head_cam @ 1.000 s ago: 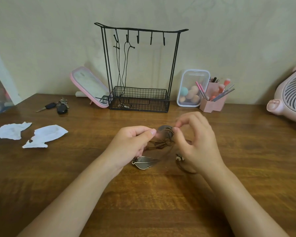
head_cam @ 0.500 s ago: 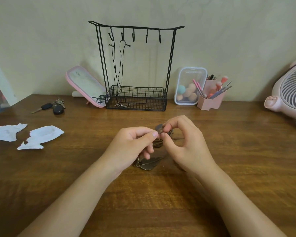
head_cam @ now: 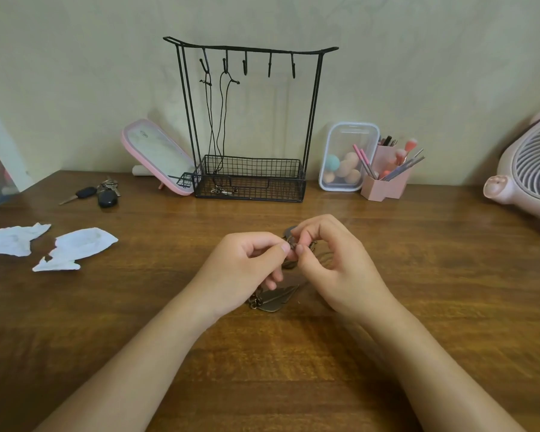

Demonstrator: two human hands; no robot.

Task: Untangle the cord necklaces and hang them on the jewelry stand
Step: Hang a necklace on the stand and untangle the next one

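1. I am pinching the tangled brown cord necklaces (head_cam: 293, 260) between both thumbs and forefingers, left hand (head_cam: 247, 269) and right hand (head_cam: 334, 263) closed on the knot above the table.
2. I judge the cord light, limp and snag-prone; the bronze leaf-shaped metal pendant (head_cam: 275, 299) is dangling, so I am gripping near the knot.
3. The brown wooden table (head_cam: 262, 369) is lying flat beneath; the black wire jewelry stand (head_cam: 250, 120) is standing by the wall, well apart.

On my wooden desk (head_cam: 387, 353) I see keys (head_cam: 99, 193), torn paper (head_cam: 72, 248), a pink mirror (head_cam: 158, 155) and a fan (head_cam: 530, 176).

Wooden table (head_cam: 418, 307) with jewelry stand (head_cam: 250, 185), keys (head_cam: 102, 194), crumpled tissues (head_cam: 75, 247), mirror (head_cam: 159, 157).
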